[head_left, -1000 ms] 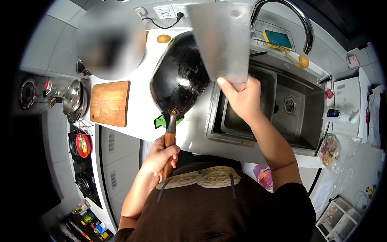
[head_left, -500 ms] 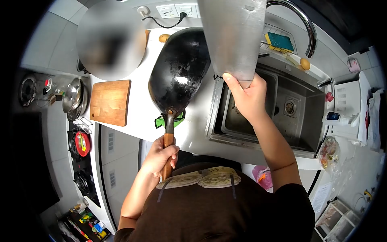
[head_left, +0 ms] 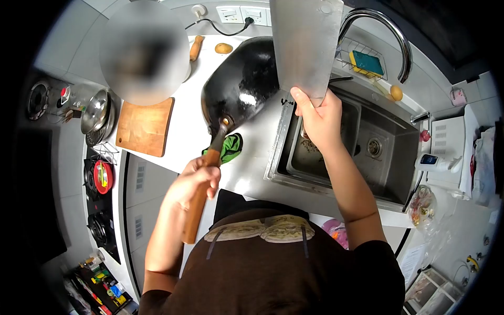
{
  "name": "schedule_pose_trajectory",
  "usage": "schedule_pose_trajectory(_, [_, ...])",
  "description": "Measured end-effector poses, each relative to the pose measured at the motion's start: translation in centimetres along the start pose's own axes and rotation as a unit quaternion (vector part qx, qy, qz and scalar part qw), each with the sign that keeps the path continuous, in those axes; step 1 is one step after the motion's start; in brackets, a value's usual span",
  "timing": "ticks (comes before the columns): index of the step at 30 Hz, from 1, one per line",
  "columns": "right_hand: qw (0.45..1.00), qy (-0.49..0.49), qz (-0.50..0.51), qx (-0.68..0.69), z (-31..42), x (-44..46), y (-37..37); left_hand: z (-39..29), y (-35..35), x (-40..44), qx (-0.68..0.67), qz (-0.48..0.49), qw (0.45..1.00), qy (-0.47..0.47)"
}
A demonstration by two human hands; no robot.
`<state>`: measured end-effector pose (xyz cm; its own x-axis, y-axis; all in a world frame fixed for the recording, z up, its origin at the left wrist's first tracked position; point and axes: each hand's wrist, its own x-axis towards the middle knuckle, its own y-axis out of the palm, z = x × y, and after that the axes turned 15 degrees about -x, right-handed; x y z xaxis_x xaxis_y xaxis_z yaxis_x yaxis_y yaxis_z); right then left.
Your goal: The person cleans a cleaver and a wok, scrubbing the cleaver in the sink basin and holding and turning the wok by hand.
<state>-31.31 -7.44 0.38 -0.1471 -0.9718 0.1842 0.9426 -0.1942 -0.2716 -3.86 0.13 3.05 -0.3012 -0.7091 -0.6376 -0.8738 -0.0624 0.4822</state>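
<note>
One cloth (head_left: 232, 149) near wok (head_left: 241, 89), left hand (head_left: 192, 182) round wok handle (head_left: 194, 216), right hand (head_left: 321, 119) gripping blade (head_left: 305, 50)

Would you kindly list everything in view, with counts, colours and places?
Counter: one, white, centre
Sink: one, silver, right
Faucet: one, silver, behind sink
Sponge: one, green and yellow, behind sink
Wok: one, black, over counter
Oval items: two, tan, beyond wok and behind sink
Cutting board: one, brown, left counter
Cloth: one, green and black, near wok
Bowl: one, red, far left
Cleaver: one, grey, upper centre
Edge clutter: uncounted, mixed, both sides
Shirt: one, dark brown, bottom
Left hand: one, bare, holding wok
Right hand: one, bare, gripping cleaver
</note>
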Motion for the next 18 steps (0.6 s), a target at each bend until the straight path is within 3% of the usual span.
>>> schedule_pose_trajectory(3, [1.000,-0.009,-0.022,-0.011,0.5,0.0,0.1,-1.4,0.9,-0.3,-0.022,0.016,1.000,0.010])
schedule_pose_trajectory(7, [0.997,-0.021,-0.065,-0.038,1.3,-0.5,-0.2,-2.0,3.0,-1.1,-0.025,-0.035,0.999,0.012])
schedule_pose_trajectory(12, [0.997,-0.005,-0.068,-0.030,1.4,-1.0,-0.5,-2.8,3.7,-3.8,-0.056,-0.017,0.998,-0.033])
schedule_pose_trajectory(15, [0.993,-0.052,-0.100,-0.019,1.9,-1.2,-0.1,-2.7,3.3,-5.1,-0.085,-0.025,0.993,-0.072])
schedule_pose_trajectory(18, [0.994,-0.044,-0.102,-0.014,2.9,-1.4,-0.1,-1.7,4.1,-6.1,-0.051,-0.047,0.995,-0.070])
